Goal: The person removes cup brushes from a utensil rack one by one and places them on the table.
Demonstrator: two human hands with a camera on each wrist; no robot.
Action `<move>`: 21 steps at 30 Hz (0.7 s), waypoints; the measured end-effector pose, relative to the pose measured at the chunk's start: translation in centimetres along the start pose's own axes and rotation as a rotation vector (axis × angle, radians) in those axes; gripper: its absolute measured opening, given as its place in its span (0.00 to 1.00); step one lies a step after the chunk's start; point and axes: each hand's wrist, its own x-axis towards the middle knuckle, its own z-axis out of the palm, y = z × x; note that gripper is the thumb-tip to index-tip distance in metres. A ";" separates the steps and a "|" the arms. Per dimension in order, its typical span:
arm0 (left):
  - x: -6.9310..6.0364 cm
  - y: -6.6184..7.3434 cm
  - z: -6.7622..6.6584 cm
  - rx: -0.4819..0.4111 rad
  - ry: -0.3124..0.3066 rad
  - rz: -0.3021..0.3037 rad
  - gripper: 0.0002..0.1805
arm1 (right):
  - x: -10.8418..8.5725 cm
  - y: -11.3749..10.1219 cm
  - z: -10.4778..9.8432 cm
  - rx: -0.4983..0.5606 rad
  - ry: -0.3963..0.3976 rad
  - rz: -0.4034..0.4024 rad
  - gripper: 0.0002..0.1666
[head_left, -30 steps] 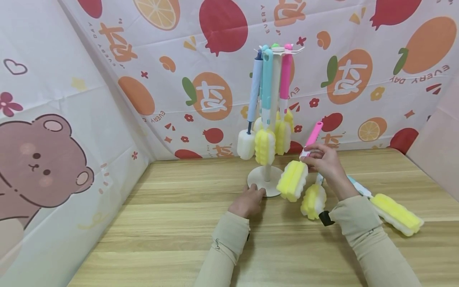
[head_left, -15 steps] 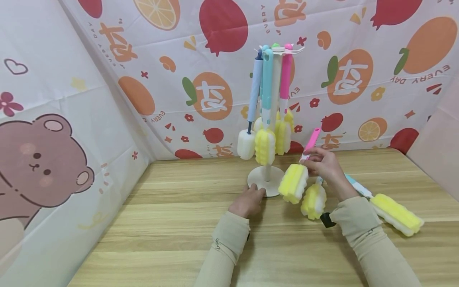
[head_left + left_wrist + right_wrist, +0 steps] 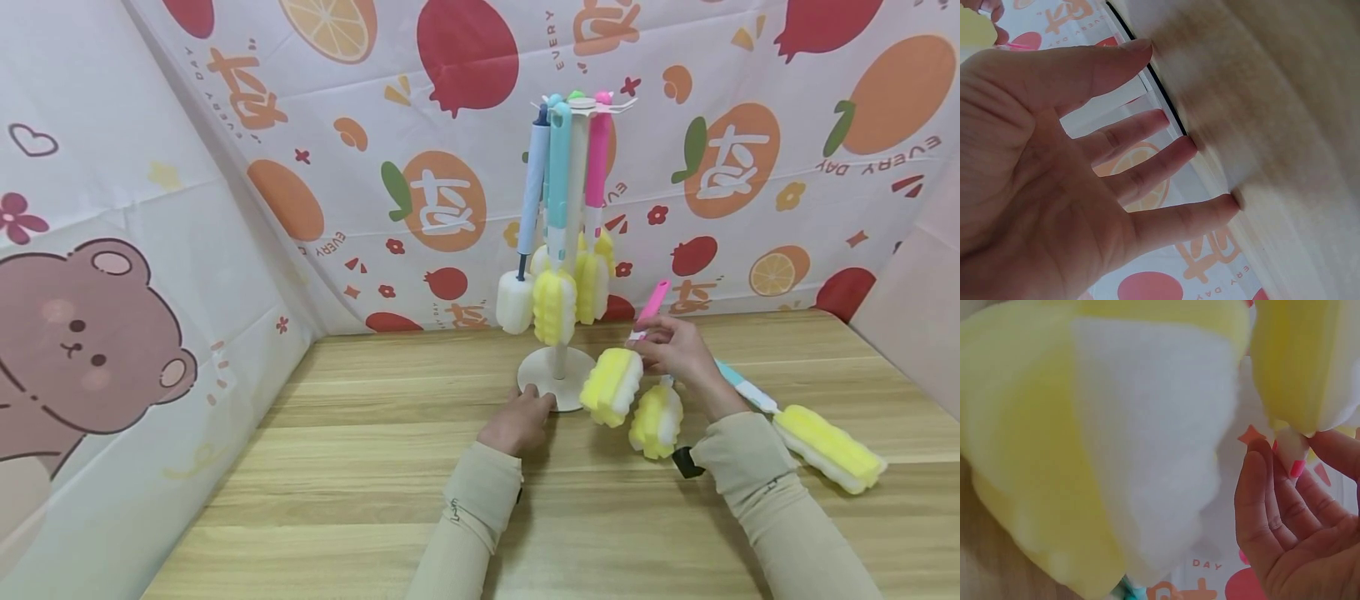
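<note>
My right hand (image 3: 678,350) pinches a pink-handled bottle brush (image 3: 612,387) just above its yellow and white sponge head. The brush tilts, with its head low and to the left, right of the stand's base. In the right wrist view, that sponge (image 3: 1297,362) appears above my fingertips. My left hand (image 3: 516,419) rests at the front edge of the white round base (image 3: 536,375), its fingers (image 3: 1147,175) extended in the left wrist view. Above it, several bottle brushes hang from the stand, among them a teal one (image 3: 558,179) and a pink one (image 3: 597,158).
Just below my right hand lies another yellow and white brush (image 3: 657,422), its handle mostly hidden; a sponge (image 3: 1147,425) looms close in the right wrist view. A teal-handled brush (image 3: 828,448) lies farther right on the wooden table (image 3: 360,467). A fruit-print cloth (image 3: 450,200) hangs behind.
My right hand has lowered a little with the pink bottle brush, whose handle end has sunk. My left hand stays at the base, and the hanging brushes have not moved.
</note>
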 end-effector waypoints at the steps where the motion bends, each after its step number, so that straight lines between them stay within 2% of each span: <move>1: 0.0 0.0 0.0 -0.001 0.001 0.000 0.15 | 0.0 0.0 0.0 -0.005 -0.004 0.001 0.26; 21: -0.1 -0.1 0.0 -0.003 0.008 0.014 0.14 | 0.4 0.2 0.0 -0.172 -0.022 0.030 0.26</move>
